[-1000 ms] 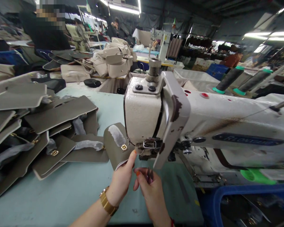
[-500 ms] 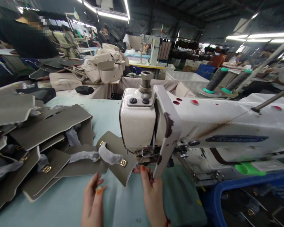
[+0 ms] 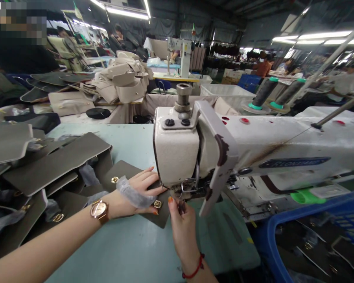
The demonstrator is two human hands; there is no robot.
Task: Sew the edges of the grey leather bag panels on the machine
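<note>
Grey-brown panel (image 3: 124,169) lies on the pale green surface (image 3: 106,255), just left of the sewing machine's head (image 3: 177,151). The left hand (image 3: 142,183) rests flat on it, fingers spread, beneath its plastic-wrapped handle (image 3: 133,193). The right hand (image 3: 183,222), below the machine's head, has thumb and fingers curled together near the panel's edge; what they pinch is unclear.
</note>
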